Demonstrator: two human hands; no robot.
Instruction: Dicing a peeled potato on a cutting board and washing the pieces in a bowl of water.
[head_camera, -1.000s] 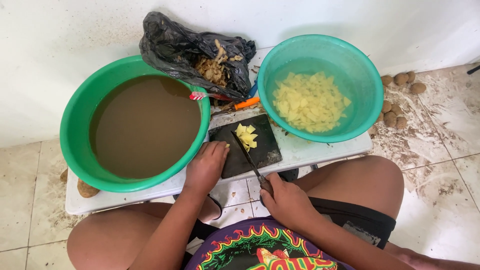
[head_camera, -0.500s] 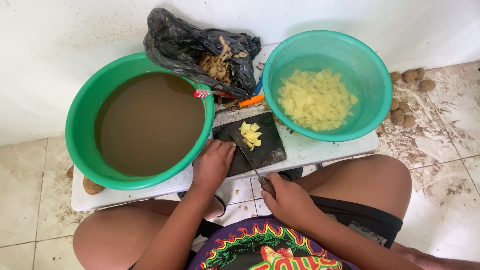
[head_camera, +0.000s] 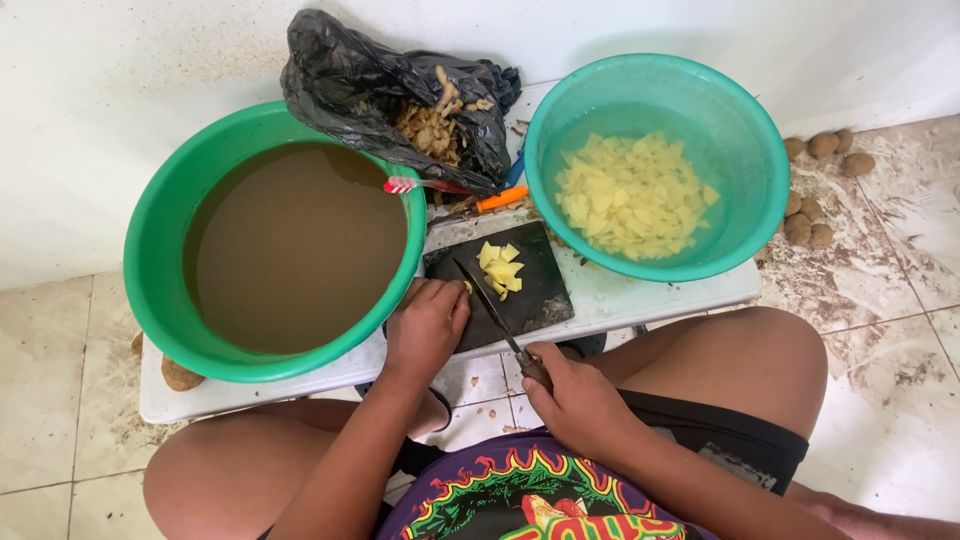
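Note:
My right hand (head_camera: 575, 392) grips the handle of a knife (head_camera: 492, 312) whose blade lies across a black cutting board (head_camera: 535, 300). A small heap of yellow potato pieces (head_camera: 499, 267) sits on the board just beyond the blade tip. My left hand (head_camera: 425, 328) rests curled on the board's left edge, holding down a small piece of potato next to the blade. The board lies on a small white table (head_camera: 620, 297) between two basins.
A large green basin (head_camera: 160, 240) of brown water stands at the left. A teal basin (head_camera: 745, 150) at the right holds cut potato in water. Behind are a black bag of peelings (head_camera: 370, 85), a toothbrush (head_camera: 415, 186) and an orange-handled peeler (head_camera: 497, 200). Whole potatoes (head_camera: 815, 225) lie on the floor at the right.
The view has shifted slightly. The knife blade has moved a little to the left, toward my left hand; both hands otherwise stay in place.

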